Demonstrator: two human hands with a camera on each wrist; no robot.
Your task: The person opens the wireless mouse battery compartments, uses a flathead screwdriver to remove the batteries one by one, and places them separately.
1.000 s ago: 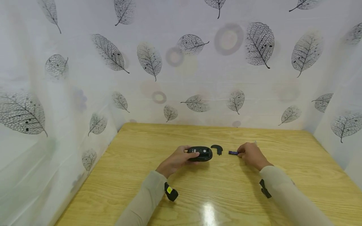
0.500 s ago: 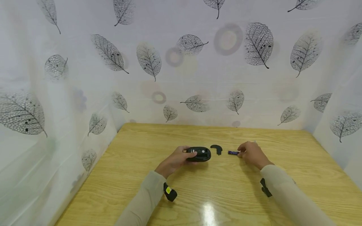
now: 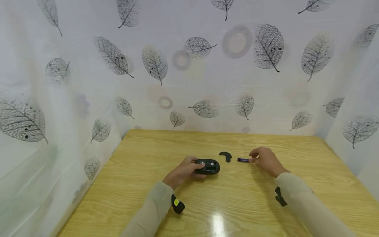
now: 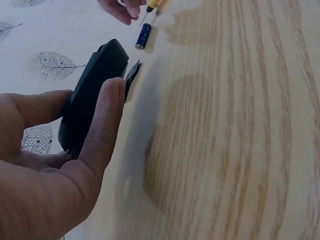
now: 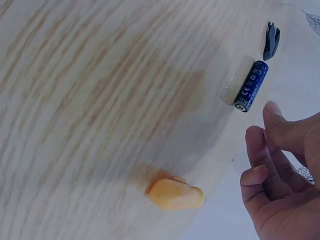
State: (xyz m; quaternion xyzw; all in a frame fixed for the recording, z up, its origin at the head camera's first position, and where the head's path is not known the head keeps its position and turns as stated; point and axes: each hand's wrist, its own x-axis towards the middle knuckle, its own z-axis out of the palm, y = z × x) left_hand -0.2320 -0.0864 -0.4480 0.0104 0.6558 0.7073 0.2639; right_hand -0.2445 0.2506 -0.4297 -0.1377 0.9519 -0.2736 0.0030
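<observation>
My left hand [image 3: 187,169] grips a black computer mouse [image 3: 208,167], underside up with its long battery slot uncovered. The left wrist view shows the mouse [image 4: 92,95] tilted, with fingers and thumb on its sides. My right hand [image 3: 265,161] is just right of a dark blue battery [image 3: 243,160] lying on the table. In the right wrist view the loosely curled fingers [image 5: 257,142] hold nothing and stand apart from the battery [image 5: 251,86]. A black curved battery cover [image 3: 226,156] lies between mouse and battery.
The wooden table [image 3: 165,141] ends at a leaf-printed curtain [image 3: 189,75] at the back and sides. A yellow-orange object [image 5: 176,194], its kind unclear, lies on the table near my right hand in the right wrist view.
My left hand has lowered the mouse slightly towards me. The right hand's fingers have loosened and drawn back a little from the battery, which stays on the table.
</observation>
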